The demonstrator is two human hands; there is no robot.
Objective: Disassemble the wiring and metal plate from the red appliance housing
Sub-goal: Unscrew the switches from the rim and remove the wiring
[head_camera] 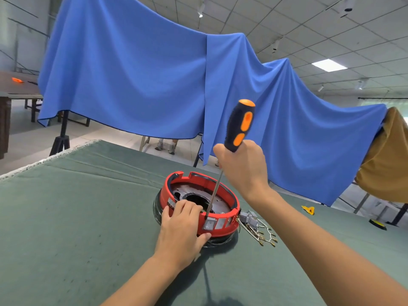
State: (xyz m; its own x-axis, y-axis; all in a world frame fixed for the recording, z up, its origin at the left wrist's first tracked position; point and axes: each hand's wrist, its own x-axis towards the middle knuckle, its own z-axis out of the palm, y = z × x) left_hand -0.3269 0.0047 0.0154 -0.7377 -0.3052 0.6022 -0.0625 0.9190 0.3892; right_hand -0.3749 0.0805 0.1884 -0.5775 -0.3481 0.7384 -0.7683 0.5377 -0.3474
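Left hand point(182, 231) grips the red housing point(223, 227) at lower centre, steadying it while right hand point(242, 166) holds the screwdriver point(239, 127) upright, tip behind the rocker switch point(209, 224).

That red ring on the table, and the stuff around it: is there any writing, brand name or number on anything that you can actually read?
No text can be read here.
Small label on the rim of the red housing, by the left hand: print too small and blurred to read.
Grey switch on the housing's front: any marking is too blurred to read.
Screwdriver in the right hand: orange patches only, no lettering visible.
Yellow piece on the table: dark marks, unreadable.
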